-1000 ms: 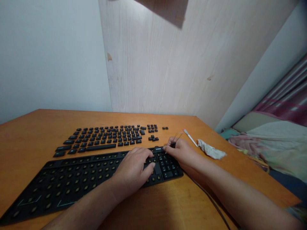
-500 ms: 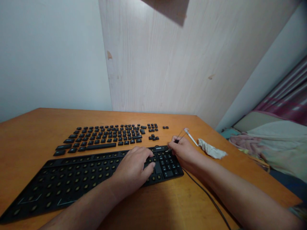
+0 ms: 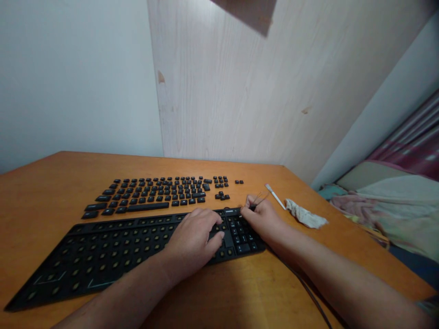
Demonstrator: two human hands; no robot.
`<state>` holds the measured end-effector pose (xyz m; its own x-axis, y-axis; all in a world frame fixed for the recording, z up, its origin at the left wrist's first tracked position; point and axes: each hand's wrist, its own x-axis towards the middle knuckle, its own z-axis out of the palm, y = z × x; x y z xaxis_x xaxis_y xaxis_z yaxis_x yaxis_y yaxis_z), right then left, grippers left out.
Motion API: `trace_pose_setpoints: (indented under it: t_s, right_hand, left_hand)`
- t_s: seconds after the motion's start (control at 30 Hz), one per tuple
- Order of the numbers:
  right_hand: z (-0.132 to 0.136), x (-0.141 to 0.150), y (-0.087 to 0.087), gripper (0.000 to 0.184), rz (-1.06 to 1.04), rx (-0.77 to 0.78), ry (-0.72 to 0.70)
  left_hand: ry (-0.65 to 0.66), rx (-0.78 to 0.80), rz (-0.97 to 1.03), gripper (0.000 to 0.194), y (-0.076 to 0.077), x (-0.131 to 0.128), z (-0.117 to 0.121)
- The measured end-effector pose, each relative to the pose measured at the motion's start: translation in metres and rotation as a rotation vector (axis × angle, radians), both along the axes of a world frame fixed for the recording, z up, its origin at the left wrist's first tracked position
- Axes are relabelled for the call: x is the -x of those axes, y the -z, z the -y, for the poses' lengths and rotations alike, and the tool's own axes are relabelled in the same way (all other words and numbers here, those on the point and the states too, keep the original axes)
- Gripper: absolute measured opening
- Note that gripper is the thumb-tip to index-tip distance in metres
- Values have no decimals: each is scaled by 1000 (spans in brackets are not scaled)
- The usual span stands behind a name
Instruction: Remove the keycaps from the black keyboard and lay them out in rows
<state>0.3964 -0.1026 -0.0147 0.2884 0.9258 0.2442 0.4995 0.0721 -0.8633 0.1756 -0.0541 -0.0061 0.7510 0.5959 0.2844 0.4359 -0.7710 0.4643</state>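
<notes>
left grip (image 3: 195, 238) apart on keyboard (image 3: 137, 242); right grip (image 3: 262, 218) clamped on wire tool (image 3: 253, 208); desk (image 3: 270, 292) room along near edge.

black keyboard (image 3: 125, 246) lay flat, mostly stripped to bare key posts, number-pad caps (image 3: 243, 238) seated at its right, loose black keycaps (image 3: 159, 198) sat in rows just beyond, wire tool (image 3: 253, 208), seemingly a puller, tilted over top right corner

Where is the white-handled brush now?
In the head view, the white-handled brush lies right of centre on the desk, between the right hand and the crumpled cloth.
</notes>
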Motion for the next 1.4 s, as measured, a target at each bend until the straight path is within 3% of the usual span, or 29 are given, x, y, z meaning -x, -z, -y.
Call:
trace_pose_setpoints:
  t_s: [0.2, 0.3, 0.4, 0.6, 0.8, 1.03, 1.23, 1.4]
  right_hand:
    - [-4, 0, 1, 19, -331, 50, 41]
    - [-5, 0, 2, 18, -379, 68, 56]
    - [-3, 1, 2, 17, -294, 39, 51]
    - [0, 0, -1, 17, 165, -87, -2]
    - [-1, -1, -2, 16, -155, -14, 55]
    - [4, -12, -36, 21, 67, -93, 105]
    - [7, 4, -32, 28, 96, -154, 64]
    - [10, 17, -27, 28, 48, -199, 19]
  left_hand:
    - [0, -8, -6, 17, -1, 0, 1]
    - [4, -11, -7, 17, 0, 0, 1]
    - [4, -24, 4, 17, 1, -1, 1]
    - [10, -32, -6, 17, 2, -1, 1]
    - [11, -32, -20, 16, -2, -1, 1]
    - [3, -43, -14, 15, 1, -1, 0]
    - [27, -15, 11, 18, 1, -1, -3]
    - [0, 112, 184, 25, 0, -3, -2]
